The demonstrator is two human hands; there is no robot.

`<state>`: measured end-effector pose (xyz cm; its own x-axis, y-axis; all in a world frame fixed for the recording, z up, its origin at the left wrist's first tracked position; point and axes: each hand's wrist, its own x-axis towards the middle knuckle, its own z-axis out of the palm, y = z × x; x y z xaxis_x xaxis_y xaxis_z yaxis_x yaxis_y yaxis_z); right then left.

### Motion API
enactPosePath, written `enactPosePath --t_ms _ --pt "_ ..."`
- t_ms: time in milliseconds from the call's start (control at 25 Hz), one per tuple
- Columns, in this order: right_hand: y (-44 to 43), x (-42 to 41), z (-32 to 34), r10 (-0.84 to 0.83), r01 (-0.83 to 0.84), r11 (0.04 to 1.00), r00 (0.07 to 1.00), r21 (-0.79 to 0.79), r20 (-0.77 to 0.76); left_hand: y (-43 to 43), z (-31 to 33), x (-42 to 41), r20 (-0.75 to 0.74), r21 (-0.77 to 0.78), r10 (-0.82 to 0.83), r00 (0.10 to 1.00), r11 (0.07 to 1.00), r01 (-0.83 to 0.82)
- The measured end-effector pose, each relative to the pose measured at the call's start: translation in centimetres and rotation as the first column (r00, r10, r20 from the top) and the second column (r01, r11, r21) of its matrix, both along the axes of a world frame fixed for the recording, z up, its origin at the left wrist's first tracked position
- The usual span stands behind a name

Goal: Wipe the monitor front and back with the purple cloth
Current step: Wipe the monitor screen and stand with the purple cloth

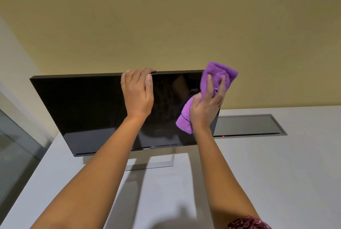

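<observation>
The right hand (204, 107) presses the fluffy purple cloth (217, 74) on the screen, fingers nearly straight, thumb pinching a fold, at 2 o'clock of the flat black monitor (83, 110). The left hand (137, 96) curls its fingers over the top edge at 12 o'clock

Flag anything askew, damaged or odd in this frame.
Nothing stands out. The monitor sits on its stand on the desk. The left hand grips its top edge, and the right hand holds the purple cloth against the screen's upper right corner.
</observation>
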<state>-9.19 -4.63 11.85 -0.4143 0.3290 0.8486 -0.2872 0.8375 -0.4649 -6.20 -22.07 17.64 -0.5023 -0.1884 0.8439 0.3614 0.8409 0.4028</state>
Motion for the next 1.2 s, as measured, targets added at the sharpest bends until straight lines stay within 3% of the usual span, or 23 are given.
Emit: enactPosePath --t_ms 160,240,280,360,440,520,640,680,760,800,840,880,960,1000,1080,1120,1200 --pt "-1.6 1.4 -5.0 -0.025 0.067 0.935 0.992 -0.349 0.124 -0.1 -0.2 -0.3 -0.018 0.011 -0.019 1.000 1.000 0.019" --pt "-3.4 3.2 -8.0 0.001 0.107 0.905 0.967 -0.412 0.254 -0.1 -0.3 -0.2 -0.024 0.006 -0.018 1.000 1.000 0.018" --pt "-4.4 4.3 -9.4 -0.007 0.122 0.931 0.948 -0.343 0.319 -0.2 -0.3 -0.2 -0.024 0.002 -0.019 1.000 1.000 0.019" --pt "-5.6 6.0 -11.5 -0.029 0.035 0.999 0.922 -0.009 0.387 -0.5 -0.3 -0.1 -0.020 -0.008 -0.026 0.999 1.000 0.026" --pt "-4.6 5.5 -11.3 0.019 -0.103 0.963 0.948 0.248 0.319 -0.8 -0.3 0.1 -0.014 -0.022 -0.039 0.999 0.999 0.039" --pt "-3.0 4.0 -8.3 0.039 -0.102 0.963 0.968 0.249 0.246 -0.9 -0.3 0.3 -0.008 -0.030 -0.055 0.998 0.998 0.054" --pt "-2.6 1.5 -1.9 0.016 -0.004 0.995 0.993 -0.104 0.114 -1.0 -0.1 0.3 0.000 -0.023 -0.060 0.998 0.998 0.059" --pt "-3.1 1.0 -0.4 0.025 -0.015 0.991 0.997 -0.129 0.079 -1.0 -0.1 0.3 0.001 -0.025 -0.058 0.998 0.998 0.058" --pt "-4.0 0.8 -0.7 0.068 -0.074 0.989 0.996 0.126 0.049 -0.9 -0.1 0.2 0.007 -0.036 -0.058 0.998 0.998 0.058" --pt "-4.0 0.9 -2.4 0.111 -0.121 0.929 0.993 0.351 0.046 -0.9 0.0 0.1 0.009 -0.039 -0.061 0.998 0.997 0.062" --pt "-3.7 1.2 -4.9 0.174 -0.176 0.786 0.983 0.592 0.061 -0.9 0.0 0.0 0.007 -0.038 -0.066 0.998 0.997 0.066" --pt "-2.7 1.5 -7.6 0.236 -0.223 0.566 0.966 0.793 0.103 -1.0 0.0 0.1 0.005 -0.037 -0.068 0.998 0.997 0.068" --pt "0.0 2.0 -11.8 0.227 -0.268 0.132 0.945 0.954 0.234 -1.0 -0.2 0.4 0.001 -0.050 -0.059 0.998 0.997 0.059" --pt "0.9 2.2 -12.4 0.206 -0.284 0.025 0.940 0.959 0.273 -1.0 -0.3 0.7 0.002 -0.057 -0.057 0.998 0.997 0.057" --pt "1.9 1.9 -11.2 0.213 -0.294 -0.073 0.929 0.953 0.302 -1.0 -0.3 1.0 0.011 -0.062 -0.062 0.998 0.996 0.062" --pt "2.1 1.6 -9.9 0.237 -0.289 -0.068 0.925 0.955 0.297 -1.1 -0.1 1.0 0.017 -0.073 -0.062 0.998 0.995 0.063" --pt "2.2 1.1 -5.8 0.256 -0.246 0.079 0.942 0.966 0.219 -1.5 0.1 1.0 0.031 -0.141 -0.037 0.999 0.989 0.041"
